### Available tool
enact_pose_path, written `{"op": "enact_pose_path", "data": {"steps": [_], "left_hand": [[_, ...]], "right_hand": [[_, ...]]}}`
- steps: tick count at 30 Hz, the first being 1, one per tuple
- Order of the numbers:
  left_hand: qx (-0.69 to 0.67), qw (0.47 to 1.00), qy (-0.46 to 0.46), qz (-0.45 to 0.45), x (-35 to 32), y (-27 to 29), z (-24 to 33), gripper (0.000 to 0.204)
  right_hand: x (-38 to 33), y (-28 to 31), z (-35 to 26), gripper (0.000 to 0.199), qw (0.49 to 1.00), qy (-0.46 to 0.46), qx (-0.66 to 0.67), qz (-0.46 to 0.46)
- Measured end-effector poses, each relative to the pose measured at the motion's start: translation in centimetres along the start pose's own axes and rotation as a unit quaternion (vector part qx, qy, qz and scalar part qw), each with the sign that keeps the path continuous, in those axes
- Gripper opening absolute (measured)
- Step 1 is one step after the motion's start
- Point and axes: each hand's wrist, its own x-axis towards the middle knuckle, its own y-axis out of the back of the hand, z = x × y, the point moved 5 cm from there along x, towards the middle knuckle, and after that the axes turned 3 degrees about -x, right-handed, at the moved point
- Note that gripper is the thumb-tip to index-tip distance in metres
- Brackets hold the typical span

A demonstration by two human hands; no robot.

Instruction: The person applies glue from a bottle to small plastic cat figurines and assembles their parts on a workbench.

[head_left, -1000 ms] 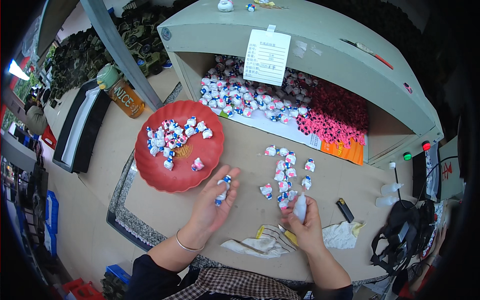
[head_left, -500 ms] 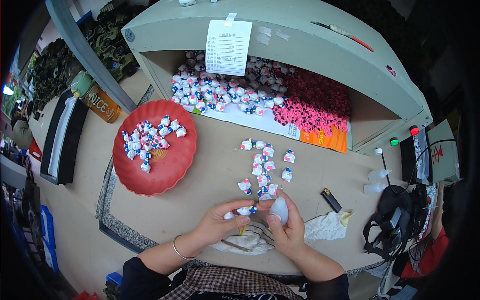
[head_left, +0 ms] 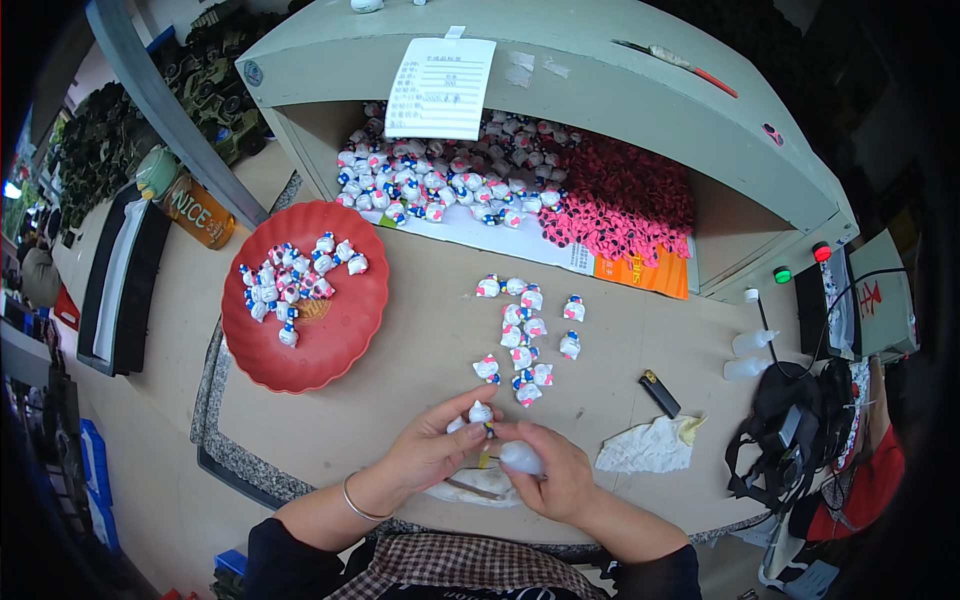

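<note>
Between the fingertips of my left hand [head_left: 428, 452] is a small white cat-like figurine [head_left: 481, 411] with its head up; another white piece shows partly behind the thumb. My right hand [head_left: 562, 478] grips a small translucent squeeze bottle [head_left: 521, 458], its narrow end close to the figurine's lower body. Whether the tip touches is hidden by the fingers. Just beyond my hands, several white, pink and blue figurines [head_left: 523, 357] lie in loose rows on the table. Below the hands a stained cloth [head_left: 478, 492] is partly covered.
A red scalloped plate [head_left: 268, 362] with several figurines stands at left. Behind, a grey-green shelf unit [head_left: 570, 70] holds piled figurines [head_left: 430, 187] and pink pieces [head_left: 620, 225]. At right lie a black lighter [head_left: 659, 393], a white rag [head_left: 650, 446] and small plastic bottles [head_left: 748, 343].
My left hand has turned the figurine from lying sideways to head up. My right hand has moved left and tilted the upright squeeze bottle toward it.
</note>
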Motion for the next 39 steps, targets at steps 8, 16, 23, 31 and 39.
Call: {"op": "enact_pose_path", "data": {"steps": [8,16,23,31,39], "left_hand": [[-0.001,0.999,0.017,0.033,-0.1,1.3,0.2,0.031],[0.047,0.995,0.079,0.033,0.5,-0.3,-1.2,0.030],[0.245,0.966,-0.039,0.070,0.3,0.8,0.7,0.021],[0.643,0.741,-0.195,0.005,1.5,-2.8,3.3,0.026],[0.822,0.511,-0.253,-0.007,4.1,-3.2,4.0,0.031]], "right_hand": [[-0.2,5.0,2.9,0.035,0.942,-0.272,0.197,0.010],[-1.1,-0.1,3.7,0.032,0.883,-0.288,0.360,0.086],[-1.7,2.2,5.9,0.032,0.787,-0.334,0.481,0.194],[-2.6,5.5,7.6,0.033,0.820,-0.350,0.339,0.299],[-2.4,3.8,6.9,0.035,0.806,-0.381,0.391,0.229]]}}
